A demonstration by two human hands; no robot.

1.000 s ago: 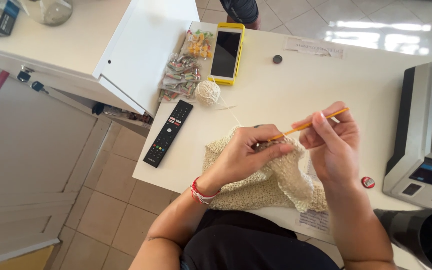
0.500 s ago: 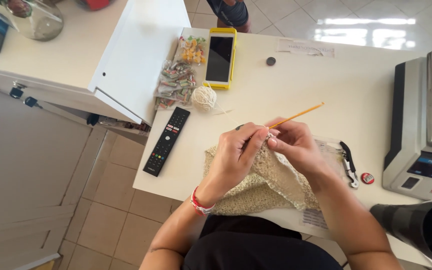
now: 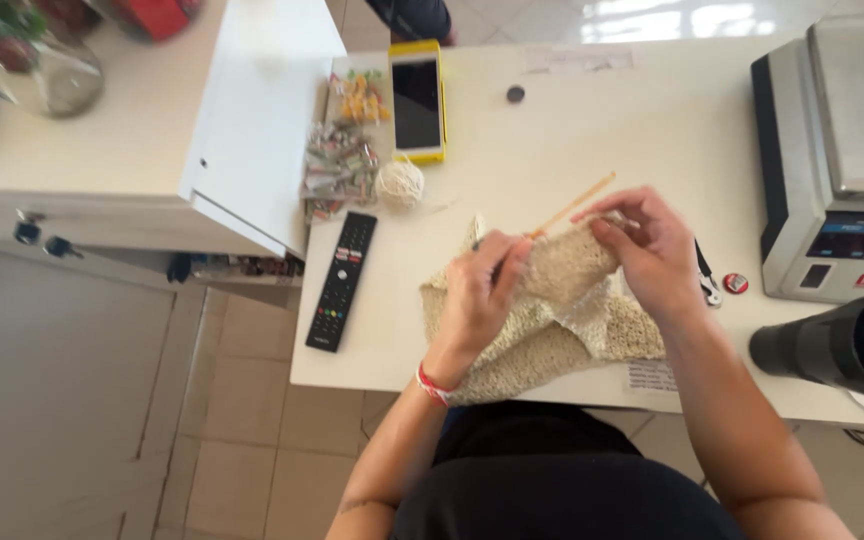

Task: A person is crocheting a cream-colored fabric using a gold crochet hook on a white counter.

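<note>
Head view: a person seated at a white table [image 3: 592, 130] works a piece of cream crochet fabric [image 3: 552, 320] that lies bunched at the near edge, partly over the lap. The left hand [image 3: 480, 295] is clenched around the fabric's upper fold and, it appears, the lower end of a slim orange crochet hook [image 3: 574, 207]; the exact grip on the hook is hidden by the fingers. The right hand [image 3: 652, 250] is closed in a pinch on the fabric's top edge, just beside the hook's shaft.

The hook's long axis runs on a diagonal, from the left hand up and away toward the far right of the table, its free end sticking out between the two hands. The hook's working end lies at the fabric, between the hands, and both hands are touching the fabric. The left hand is the nearer of the two to the hook's lower end; the right sits alongside its middle.

A small ball of cream yarn [image 3: 399, 183] rests well apart to the far left, next to a yellow-cased phone [image 3: 418, 100] and a packet of sweets [image 3: 337, 165]. A black remote control [image 3: 342, 280] lies left of the fabric, small clippers [image 3: 707, 280] sit just right of the right hand, and a weighing scale [image 3: 842, 150] stands at the right edge.
</note>
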